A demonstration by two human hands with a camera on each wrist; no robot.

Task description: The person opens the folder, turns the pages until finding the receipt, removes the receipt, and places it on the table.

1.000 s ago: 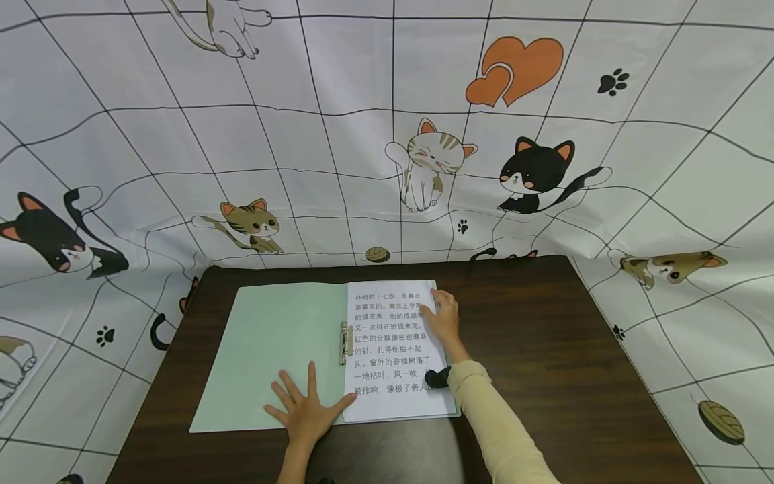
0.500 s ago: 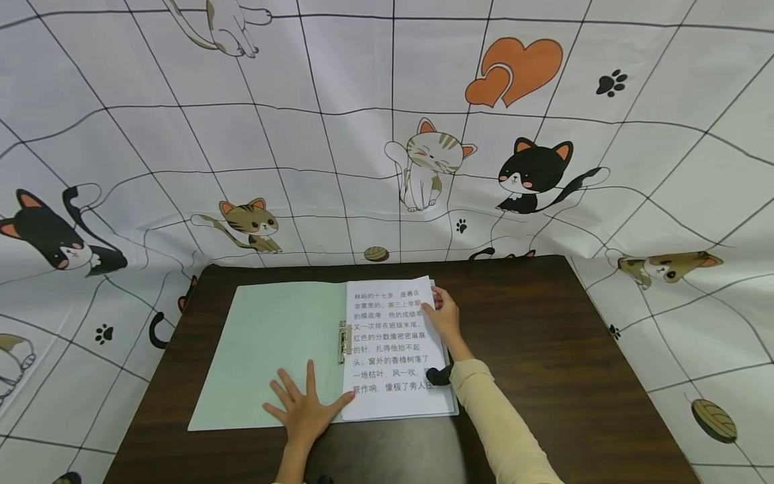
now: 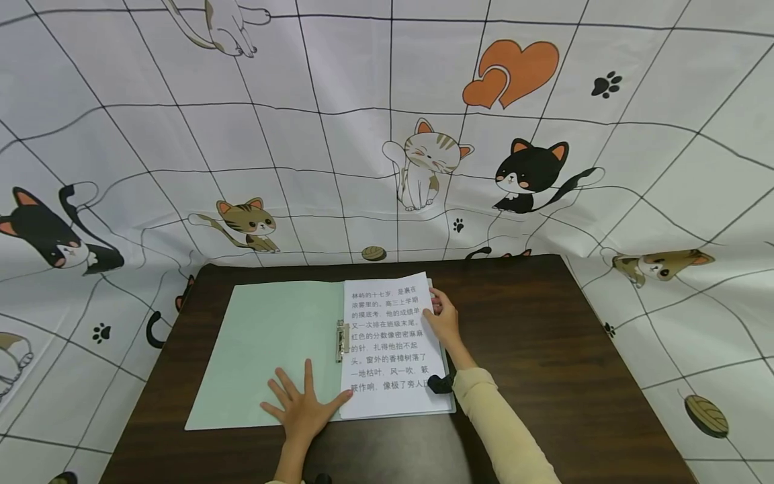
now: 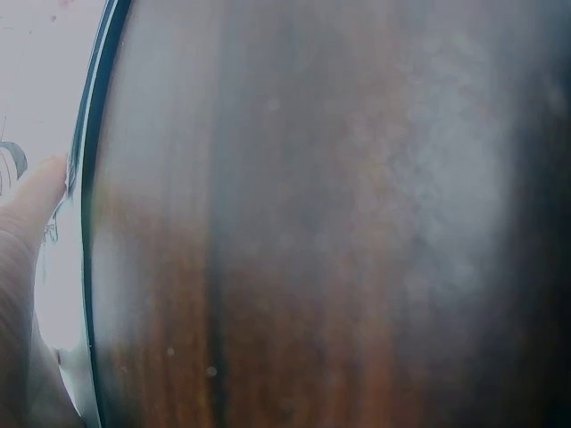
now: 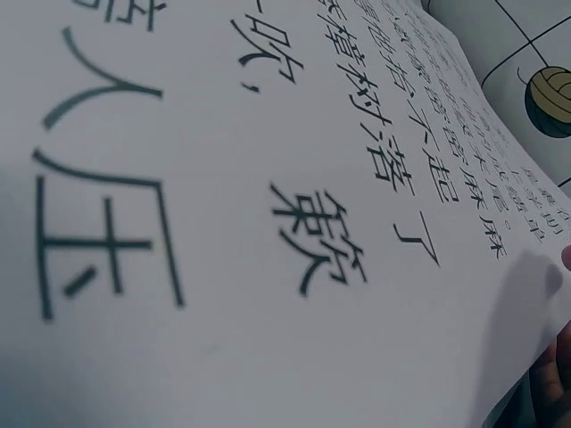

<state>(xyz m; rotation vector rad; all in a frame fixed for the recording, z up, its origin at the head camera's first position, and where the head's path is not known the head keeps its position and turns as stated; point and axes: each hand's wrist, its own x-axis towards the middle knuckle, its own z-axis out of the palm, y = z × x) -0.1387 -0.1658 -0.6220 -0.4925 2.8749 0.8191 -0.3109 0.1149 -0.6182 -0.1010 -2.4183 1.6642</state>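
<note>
Your left hand (image 3: 304, 413) spread on the green clip folder (image 3: 275, 329) at its lower edge, your right hand (image 3: 445, 321) pinching the printed Chinese page (image 3: 387, 353) by its edge, over the folder's right half, text opening "林屿的十七岁"

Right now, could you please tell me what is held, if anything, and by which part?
The right hand pinches the printed paper by the upper part of its right edge; the left hand, spread on the green folder, holds nothing.

Green folder (image 3: 272, 336), left hand (image 3: 304, 411) spread on its edge, right hand (image 3: 445, 323) pinching printed page (image 3: 387, 353)
</note>
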